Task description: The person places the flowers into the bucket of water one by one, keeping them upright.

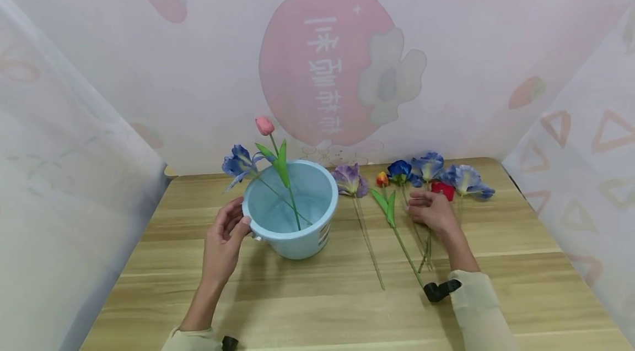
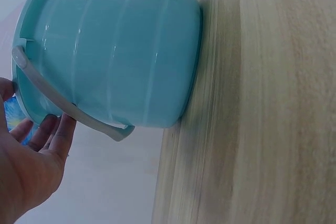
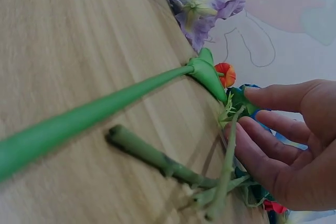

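Observation:
A light-blue bucket (image 1: pixel 307 243) stands on the table, with a pink tulip (image 1: pixel 265 125) and a blue iris-like flower (image 1: pixel 238 163) leaning inside it. My left hand (image 1: pixel 224 241) holds the bucket's rim on its left side, thumb at the edge; in the left wrist view the fingers lie beside the grey handle (image 2: pixel 68 106). Over the loose flowers, my right hand (image 1: pixel 434 212) reaches with fingers extended beside a thin green stem (image 3: pixel 227 156) and below the blue rose (image 1: pixel 399 170). Thumb and fingers are apart; fingertips seem close to the stem, but contact is unclear.
Left of the right hand lie a purple flower (image 1: pixel 350 180) and an orange-red tulip (image 1: pixel 382 178). Around it are a red flower (image 1: pixel 443 190) and blue flowers (image 1: pixel 428 166), (image 1: pixel 466 179). A patterned curtain (image 1: pixel 213 64) rises behind the wooden table (image 1: pixel 317 307).

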{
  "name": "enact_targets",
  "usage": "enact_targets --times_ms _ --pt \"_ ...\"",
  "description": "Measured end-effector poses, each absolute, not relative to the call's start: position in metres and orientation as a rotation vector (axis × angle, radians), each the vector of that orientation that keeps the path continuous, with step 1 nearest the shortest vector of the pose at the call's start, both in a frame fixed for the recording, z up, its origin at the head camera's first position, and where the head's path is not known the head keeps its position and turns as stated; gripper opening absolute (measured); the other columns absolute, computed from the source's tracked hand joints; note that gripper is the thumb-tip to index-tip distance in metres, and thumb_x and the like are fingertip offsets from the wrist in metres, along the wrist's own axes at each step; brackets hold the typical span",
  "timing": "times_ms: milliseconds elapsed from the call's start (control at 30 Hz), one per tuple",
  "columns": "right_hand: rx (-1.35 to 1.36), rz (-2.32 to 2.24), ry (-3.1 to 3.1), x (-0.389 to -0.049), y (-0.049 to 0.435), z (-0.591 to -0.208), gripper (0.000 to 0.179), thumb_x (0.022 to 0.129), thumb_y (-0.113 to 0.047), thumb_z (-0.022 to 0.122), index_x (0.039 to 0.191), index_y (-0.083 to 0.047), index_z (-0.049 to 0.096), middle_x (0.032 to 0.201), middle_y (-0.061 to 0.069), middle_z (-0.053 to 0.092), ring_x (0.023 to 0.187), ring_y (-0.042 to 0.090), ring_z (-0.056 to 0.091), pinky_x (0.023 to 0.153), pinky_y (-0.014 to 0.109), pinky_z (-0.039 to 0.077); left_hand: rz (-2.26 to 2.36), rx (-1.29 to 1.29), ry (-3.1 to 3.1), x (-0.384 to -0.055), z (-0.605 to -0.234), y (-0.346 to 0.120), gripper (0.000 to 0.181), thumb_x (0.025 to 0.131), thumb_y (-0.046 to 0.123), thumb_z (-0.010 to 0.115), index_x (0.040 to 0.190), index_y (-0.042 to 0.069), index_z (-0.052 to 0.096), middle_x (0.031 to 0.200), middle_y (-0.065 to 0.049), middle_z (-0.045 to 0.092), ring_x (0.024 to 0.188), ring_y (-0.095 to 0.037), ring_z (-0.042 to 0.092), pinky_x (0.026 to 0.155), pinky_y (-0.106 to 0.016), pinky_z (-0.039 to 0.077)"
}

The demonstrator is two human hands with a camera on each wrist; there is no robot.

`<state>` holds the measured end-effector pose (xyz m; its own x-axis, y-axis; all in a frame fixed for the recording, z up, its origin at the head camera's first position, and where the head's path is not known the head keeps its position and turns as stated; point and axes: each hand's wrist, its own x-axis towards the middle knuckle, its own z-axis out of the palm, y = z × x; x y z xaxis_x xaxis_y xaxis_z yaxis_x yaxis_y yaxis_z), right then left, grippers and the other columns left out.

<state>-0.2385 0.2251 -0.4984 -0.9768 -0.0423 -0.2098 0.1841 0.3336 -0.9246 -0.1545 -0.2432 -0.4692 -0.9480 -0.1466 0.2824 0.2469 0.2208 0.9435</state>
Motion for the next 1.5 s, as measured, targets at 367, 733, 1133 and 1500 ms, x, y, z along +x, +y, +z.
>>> enact_targets --times_ms 367,733,1133,1500 --pt "0.107 -1.524 2.525 -0.243 0.218 -0.499 0.054 0.096 -0.005 0.076 0.145 0.006 0.06 0.138 0.03 0.067 0.101 0.027 0.075 0.074 0.032 0.067 -1.782 -0.081 -2.182 -0.156 -0.468 -0.243 0.045 0.11 0.013 0.062 0.154 0.006 0.055 0.142 -0.016 0.063 0.119 -0.008 0.068 0.089 -0.018 0.063" --pt "0.146 -1.599 2.453 -0.239 0.215 -0.493 0.054 0.095 0.0 0.074 0.147 0.005 0.058 0.14 0.029 0.065 0.098 0.021 0.075 0.074 0.034 0.067 -1.788 -0.074 -2.188 -0.153 -0.471 -0.244 0.046 0.11 0.012 0.062 0.154 0.005 0.054 0.142 -0.017 0.063 0.118 -0.007 0.068 0.088 -0.016 0.063" --pt "0.067 -1.69 2.479 -0.235 0.214 -0.472 0.055 0.1 -0.004 0.072 0.152 0.002 0.055 0.146 0.027 0.063 0.126 0.042 0.07 0.087 0.042 0.069 -1.793 -0.073 -2.189 -0.156 -0.47 -0.244 0.046 0.11 0.012 0.062 0.154 0.006 0.054 0.143 -0.016 0.063 0.119 -0.006 0.068 0.089 -0.016 0.063" --pt "-0.005 -1.867 2.423 -0.223 0.199 -0.444 0.054 0.101 -0.006 0.074 0.152 -0.005 0.057 0.148 0.026 0.061 0.126 0.031 0.07 0.088 0.033 0.068 -1.787 -0.089 -2.192 -0.157 -0.471 -0.245 0.046 0.11 0.013 0.062 0.154 0.005 0.054 0.143 -0.017 0.063 0.12 -0.007 0.068 0.09 -0.017 0.063"
